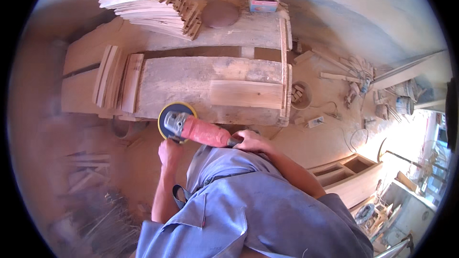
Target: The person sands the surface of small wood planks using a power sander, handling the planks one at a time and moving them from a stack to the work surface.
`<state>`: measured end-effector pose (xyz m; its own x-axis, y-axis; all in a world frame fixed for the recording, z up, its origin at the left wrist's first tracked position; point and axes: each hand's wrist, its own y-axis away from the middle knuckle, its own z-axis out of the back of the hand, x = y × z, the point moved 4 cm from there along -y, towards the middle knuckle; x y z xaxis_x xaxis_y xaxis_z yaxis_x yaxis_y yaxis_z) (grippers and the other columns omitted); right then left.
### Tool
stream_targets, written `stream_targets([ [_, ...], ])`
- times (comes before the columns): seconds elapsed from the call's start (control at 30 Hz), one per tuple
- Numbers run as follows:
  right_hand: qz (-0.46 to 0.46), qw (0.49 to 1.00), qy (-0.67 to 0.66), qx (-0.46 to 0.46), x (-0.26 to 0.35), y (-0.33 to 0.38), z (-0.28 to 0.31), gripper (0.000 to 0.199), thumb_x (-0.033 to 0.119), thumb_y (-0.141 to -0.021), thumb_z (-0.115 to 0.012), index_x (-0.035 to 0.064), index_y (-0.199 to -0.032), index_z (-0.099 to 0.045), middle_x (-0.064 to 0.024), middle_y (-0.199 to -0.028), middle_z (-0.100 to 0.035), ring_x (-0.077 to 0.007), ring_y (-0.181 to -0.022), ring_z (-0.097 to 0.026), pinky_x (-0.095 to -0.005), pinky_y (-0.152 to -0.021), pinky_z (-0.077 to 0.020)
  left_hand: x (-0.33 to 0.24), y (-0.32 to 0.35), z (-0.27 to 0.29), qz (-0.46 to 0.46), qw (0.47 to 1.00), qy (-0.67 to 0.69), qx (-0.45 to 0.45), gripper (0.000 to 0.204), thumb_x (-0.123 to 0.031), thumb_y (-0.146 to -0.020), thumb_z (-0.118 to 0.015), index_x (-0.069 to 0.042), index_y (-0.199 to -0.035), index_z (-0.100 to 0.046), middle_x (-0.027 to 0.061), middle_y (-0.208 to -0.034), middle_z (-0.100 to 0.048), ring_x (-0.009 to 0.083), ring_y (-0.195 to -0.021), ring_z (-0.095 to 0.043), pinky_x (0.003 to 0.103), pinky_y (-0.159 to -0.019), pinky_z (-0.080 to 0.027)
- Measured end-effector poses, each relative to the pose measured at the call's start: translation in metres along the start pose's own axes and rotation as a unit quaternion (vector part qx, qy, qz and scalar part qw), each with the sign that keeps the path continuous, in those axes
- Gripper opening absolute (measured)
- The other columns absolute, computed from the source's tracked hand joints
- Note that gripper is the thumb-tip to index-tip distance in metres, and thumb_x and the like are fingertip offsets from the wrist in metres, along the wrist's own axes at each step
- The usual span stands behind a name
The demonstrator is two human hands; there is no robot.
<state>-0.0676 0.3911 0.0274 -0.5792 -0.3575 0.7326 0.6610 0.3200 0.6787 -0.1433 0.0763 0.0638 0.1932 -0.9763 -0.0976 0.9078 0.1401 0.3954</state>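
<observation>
A red angle grinder with a silver gear head and a round, yellow-rimmed disc lies across the front of my body, at the near edge of the wooden bench. My left hand is closed just below the gear head, at its side; the part it grips is hidden in the fist. At the tool's dark rear end, my right hand is wrapped round it, against my blue-grey clothing. Beyond the tool, a flat pale board lies on the right of the bench, against a raised strip.
Narrow boards stand grouped at the bench's left, and a tall board stack sits behind. An open carton is at the back right. On the right floor are a bucket of wood offcuts, cords and a wooden drawer frame.
</observation>
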Motion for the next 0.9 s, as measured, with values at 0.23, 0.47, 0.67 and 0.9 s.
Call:
stream_targets([
  [0.23, 0.055, 0.877, 0.361, -0.313, -0.045, -0.01, 0.097, 0.103, 0.017, -0.066, -0.082, 0.0094, -0.154, -0.029, -0.0243, -0.157, -0.026, -0.0422, -0.147, -0.024, -0.055, -0.119, -0.0226, 0.074, 0.139, -0.017, 0.198, 0.979, 0.042, -0.016, 0.025, -0.012, -0.074, -0.06, 0.009, -0.08, -0.071, 0.0332, -0.085, -0.068, 0.0484, -0.086, -0.069, 0.053, -0.079, -0.055],
  [0.47, 0.107, 0.796, 0.548, -0.232, -0.036, -0.038, 0.141, 0.115, 0.02, -0.057, -0.085, 0.0105, -0.155, -0.026, -0.0254, -0.154, -0.028, -0.0433, -0.144, -0.026, -0.0557, -0.119, -0.0173, 0.087, 0.199, -0.037, 0.348, 0.931, 0.111, -0.015, 0.029, -0.012, -0.075, -0.061, 0.01, -0.09, -0.071, 0.0323, -0.096, -0.069, 0.0453, -0.097, -0.069, 0.049, -0.087, -0.055],
  [0.67, 0.161, 0.829, 0.469, -0.26, -0.017, -0.055, 0.142, 0.117, 0.021, -0.053, -0.083, 0.0116, -0.155, -0.026, -0.0243, -0.144, -0.04, -0.0416, -0.133, -0.037, -0.0524, -0.116, -0.0226, 0.105, 0.198, -0.067, 0.4, 0.904, 0.149, 0.005, 0.028, -0.014, -0.076, -0.065, 0.007, -0.092, -0.073, 0.0287, -0.099, -0.071, 0.0419, -0.098, -0.07, 0.047, -0.088, -0.055],
  [0.9, 0.329, 0.826, 0.314, -0.334, 0.134, -0.056, 0.117, 0.116, 0.021, -0.052, -0.081, 0.0063, -0.154, -0.028, -0.0234, -0.136, -0.045, -0.0431, -0.123, -0.043, -0.0541, -0.109, -0.0313, 0.117, 0.149, -0.048, 0.342, 0.923, 0.174, 0.016, 0.027, -0.013, -0.074, -0.063, 0.006, -0.09, -0.074, 0.0295, -0.097, -0.071, 0.0438, -0.096, -0.069, 0.047, -0.087, -0.055],
])
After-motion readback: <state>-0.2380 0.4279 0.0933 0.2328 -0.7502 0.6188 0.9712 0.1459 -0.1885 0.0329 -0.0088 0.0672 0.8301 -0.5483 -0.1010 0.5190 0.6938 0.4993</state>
